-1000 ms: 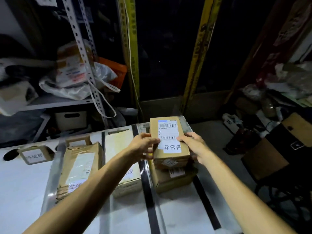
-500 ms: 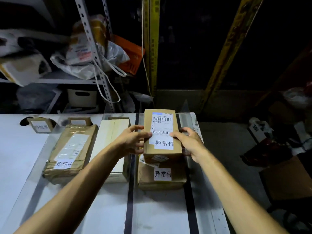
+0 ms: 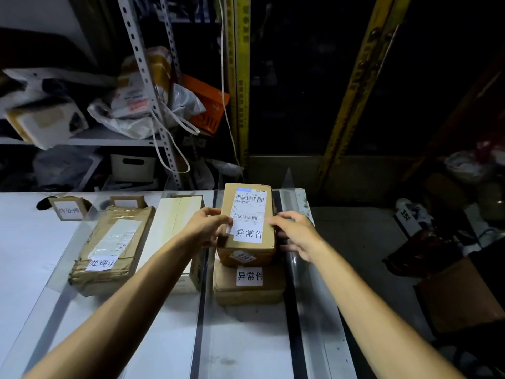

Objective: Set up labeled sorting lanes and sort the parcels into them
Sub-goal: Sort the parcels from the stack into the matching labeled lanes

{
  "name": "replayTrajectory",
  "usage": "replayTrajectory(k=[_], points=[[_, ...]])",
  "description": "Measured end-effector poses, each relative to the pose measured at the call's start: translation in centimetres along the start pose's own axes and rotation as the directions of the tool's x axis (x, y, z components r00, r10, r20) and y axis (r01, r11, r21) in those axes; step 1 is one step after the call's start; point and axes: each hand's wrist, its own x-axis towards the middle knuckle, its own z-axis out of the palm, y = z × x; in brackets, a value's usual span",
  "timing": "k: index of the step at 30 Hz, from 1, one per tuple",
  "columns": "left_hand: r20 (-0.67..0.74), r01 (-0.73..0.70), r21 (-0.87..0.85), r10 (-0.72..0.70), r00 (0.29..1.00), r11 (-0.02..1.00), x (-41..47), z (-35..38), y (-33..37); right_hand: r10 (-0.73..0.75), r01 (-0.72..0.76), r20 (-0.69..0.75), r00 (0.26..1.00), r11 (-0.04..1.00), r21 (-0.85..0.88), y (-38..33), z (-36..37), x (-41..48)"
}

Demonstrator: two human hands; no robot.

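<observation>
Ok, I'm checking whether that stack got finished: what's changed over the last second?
The left hand and right hand still grip the top parcel on the lower parcel. It looks nudged slightly farther away, uncovering the lower label, though the camera shifted too. The brown parcel and white box stayed put.

Upper carton point(image 3: 247, 222), top face: white slip printed 异常件; beyond it a shipping label with two barcodes, small print too fine to read; near side: small sticker, digits apparently 0141
Lower carton point(image 3: 248, 292), beneath it: white slip, 异常件
Wrapped parcel point(image 3: 112, 247), further left: white slip, 处理中; its pale shipping label illegible
Card sign point(image 3: 68, 210), standing at the far edge of the table point(image 3: 30, 255): 待处理
Yellow upright strip point(image 3: 243, 77): dark lettering, blurred beyond reading
</observation>
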Motion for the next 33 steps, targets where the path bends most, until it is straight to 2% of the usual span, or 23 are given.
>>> replayTrajectory(k=[6,10,13,17,21,29,33], points=[[-0.102,-0.109,0.030,0.111,0.988,0.994,-0.9,0.4,0.2,-0.117,0.120,-0.090,0.989,0.993,0.020,-0.7,-0.5,-2.0],[-0.105,-0.190,-0.047,0.185,0.977,0.981,-2.1,0.0,0.7,-0.235,0.234,0.002,0.972,0.971,-0.054,-1.9,0.9,-3.8],[-0.105,-0.225,-0.105,0.215,0.971,0.969,-3.3,-1.0,0.6,-0.310,0.309,0.009,0.951,0.944,-0.116,-3.0,2.7,-5.2],[-0.018,-0.223,-0.156,0.223,0.975,0.962,-5.7,-3.2,0.3,-0.305,0.315,0.096,0.948,0.940,-0.128,-3.8,5.9,-7.1],[0.019,-0.279,-0.110,0.282,0.959,0.954,-8.5,-6.7,-0.7,-0.277,0.299,0.196,0.940,0.950,-0.090,-4.1,11.2,-8.8],[-0.187,-0.251,-0.042,0.239,0.953,0.967,-13.0,-19.9,-6.1,-0.232,0.315,0.412,0.881,0.938,-0.146,-3.8,26.9,-11.1],[-0.341,-0.216,-0.040,0.190,0.921,0.976,-16.9,-28.8,-10.5,-0.200,0.371,0.540,0.817,0.900,-0.229,-3.6,36.2,-13.1]])
